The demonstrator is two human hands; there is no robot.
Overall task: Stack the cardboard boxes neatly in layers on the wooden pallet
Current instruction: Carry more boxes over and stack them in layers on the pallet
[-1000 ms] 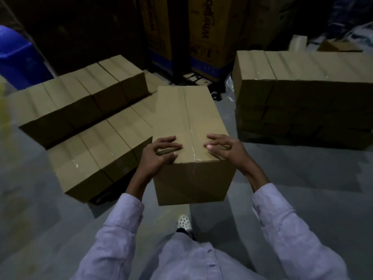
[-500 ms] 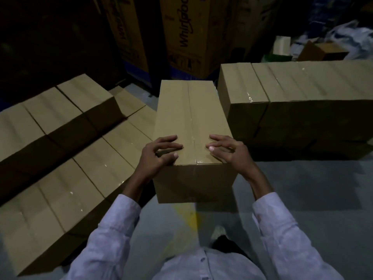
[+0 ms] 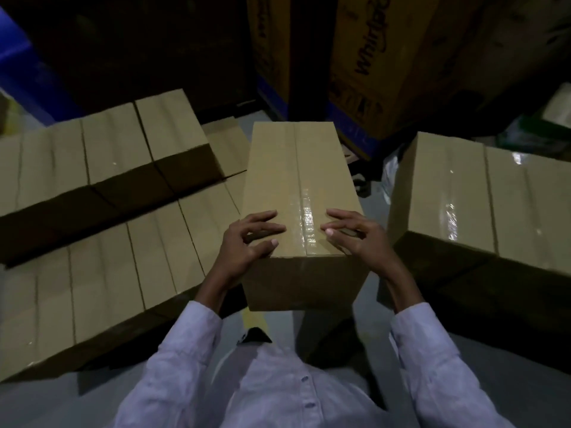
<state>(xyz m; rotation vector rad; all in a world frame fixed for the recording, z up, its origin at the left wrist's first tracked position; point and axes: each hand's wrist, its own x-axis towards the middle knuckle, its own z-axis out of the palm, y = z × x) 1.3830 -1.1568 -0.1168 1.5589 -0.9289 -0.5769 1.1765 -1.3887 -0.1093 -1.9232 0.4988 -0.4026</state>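
Cardboard box (image 3: 296, 180): a long plain carton, held lengthwise in front of the person and pointing away from them, its top level and facing the camera.
Tape seam (image 3: 304, 217): a glossy strip down the middle of the box top, between the two hands.
Left hand (image 3: 247, 245): on the near left corner of the box, with its fingers spread and bent over the top and its palm against the side.
Right hand (image 3: 358, 239): mirrors it on the near right corner, with its fingers bent over the top edge.
Grip: both hands clasp the box from opposite sides at its near end.
Low row of cartons (image 3: 123, 273): left of the box, several side by side, with taped tops.
Raised row (image 3: 108, 149): left of the box and further back, one layer higher than the low row.
Right stack (image 3: 482, 205): matching cartons right of the box, apart from it.
Printed tall cartons (image 3: 386, 57): beyond the far end of the box, upright in the dark.
Blue object (image 3: 18, 66): far left of the box, too dim to identify.
Floor (image 3: 46, 403): grey, with a yellow mark (image 3: 255, 318) below the near end of the box.
Sleeves (image 3: 432, 350): pale, down to the wrists.
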